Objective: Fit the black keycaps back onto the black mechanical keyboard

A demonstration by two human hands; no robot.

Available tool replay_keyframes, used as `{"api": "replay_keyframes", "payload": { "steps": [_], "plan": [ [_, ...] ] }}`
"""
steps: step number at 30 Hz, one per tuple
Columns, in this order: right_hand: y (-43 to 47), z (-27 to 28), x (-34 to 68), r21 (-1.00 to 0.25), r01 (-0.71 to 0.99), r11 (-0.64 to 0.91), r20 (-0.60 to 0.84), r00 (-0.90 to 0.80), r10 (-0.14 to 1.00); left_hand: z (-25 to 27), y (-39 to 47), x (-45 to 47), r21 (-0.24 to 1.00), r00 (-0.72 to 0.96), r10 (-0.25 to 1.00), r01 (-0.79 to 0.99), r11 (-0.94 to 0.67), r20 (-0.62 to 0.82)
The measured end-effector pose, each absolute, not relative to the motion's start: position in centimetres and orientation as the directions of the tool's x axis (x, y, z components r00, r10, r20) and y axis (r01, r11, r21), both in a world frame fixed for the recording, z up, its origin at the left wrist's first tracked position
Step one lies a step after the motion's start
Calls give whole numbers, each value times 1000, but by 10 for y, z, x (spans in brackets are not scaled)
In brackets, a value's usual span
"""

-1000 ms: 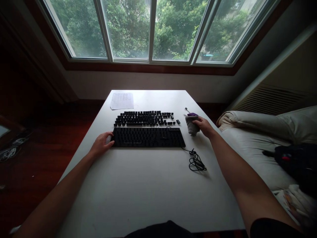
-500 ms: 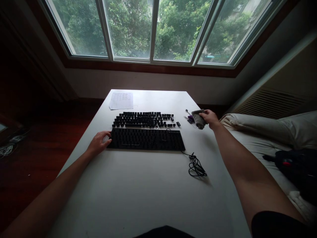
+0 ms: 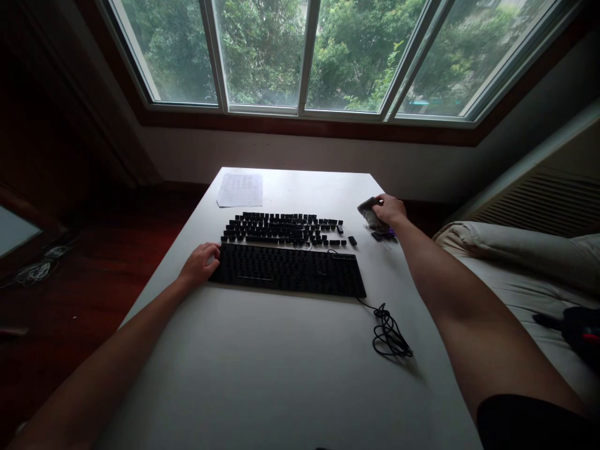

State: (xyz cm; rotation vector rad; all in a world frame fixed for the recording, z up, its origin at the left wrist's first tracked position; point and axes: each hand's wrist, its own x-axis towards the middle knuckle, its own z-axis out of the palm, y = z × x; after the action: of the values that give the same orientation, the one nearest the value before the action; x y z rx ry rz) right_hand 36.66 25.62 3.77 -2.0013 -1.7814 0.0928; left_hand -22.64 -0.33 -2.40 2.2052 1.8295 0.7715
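Note:
My left hand (image 3: 200,267) rests at the left end of the black keyboard (image 3: 290,272), its thumb and fingers closed about that edge. The keyboard's keycaps are off, and its coiled cable (image 3: 391,334) lies at the front right. Pinched in my right hand (image 3: 391,211) is a grey cloth (image 3: 372,215), held low at the table's far right. Small dark and purple items (image 3: 387,235) lie just below the cloth, partly covered by it and my hand. Rows of loose black keycaps (image 3: 281,230) stand behind the keyboard.
A printed sheet of paper (image 3: 241,189) lies at the back left of the white table (image 3: 262,369). To the right is a light padded surface (image 3: 506,275) with a dark object (image 3: 581,334) on it. A window (image 3: 300,56) spans the far wall.
My right hand has carried the grey cloth back and to the left. My left hand stays at the keyboard's edge. The whole view has shifted slightly.

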Motion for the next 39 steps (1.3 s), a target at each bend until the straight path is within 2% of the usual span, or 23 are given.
{"api": "replay_keyframes", "payload": {
  "steps": [4, 7, 11, 15, 18, 22, 27, 30, 33, 39],
  "plan": [
    [255, 37, 365, -396, 916, -60, 335, 205, 920, -20, 0, -220, 418, 117, 931, 869, -264, 346],
    [240, 36, 360, -351, 936, -21, 419, 176, 891, -14, -2, -211, 386, 168, 907, 863, -325, 387],
    [208, 28, 350, -276, 950, 143, 468, 3, 884, -2, -1, -187, 364, 280, 870, 823, -435, 406],
    [174, 12, 342, -333, 884, 329, 351, -208, 913, 12, 3, -153, 322, 498, 807, 744, -585, 317],
    [158, 1, 342, -368, 864, 342, 207, -283, 937, 17, 5, -127, 297, 634, 738, 677, -674, 231],
    [149, -3, 345, -349, 867, 355, 54, -359, 932, 9, 7, -100, 306, 677, 715, 652, -693, 177],
    [148, -6, 343, -238, 895, 376, 65, -372, 926, -9, 12, -87, 296, 666, 723, 664, -686, 184],
    [145, -10, 342, -214, 903, 372, 102, -358, 928, -14, 15, -87, 270, 663, 718, 666, -695, 213],
    [137, -12, 342, -257, 897, 359, 150, -330, 932, -13, 15, -88, 232, 658, 720, 681, -694, 220],
    [96, -6, 352, -471, 794, 384, 254, -295, 921, -11, 13, -88, 184, 644, 732, 709, -680, 223]
  ]
}}
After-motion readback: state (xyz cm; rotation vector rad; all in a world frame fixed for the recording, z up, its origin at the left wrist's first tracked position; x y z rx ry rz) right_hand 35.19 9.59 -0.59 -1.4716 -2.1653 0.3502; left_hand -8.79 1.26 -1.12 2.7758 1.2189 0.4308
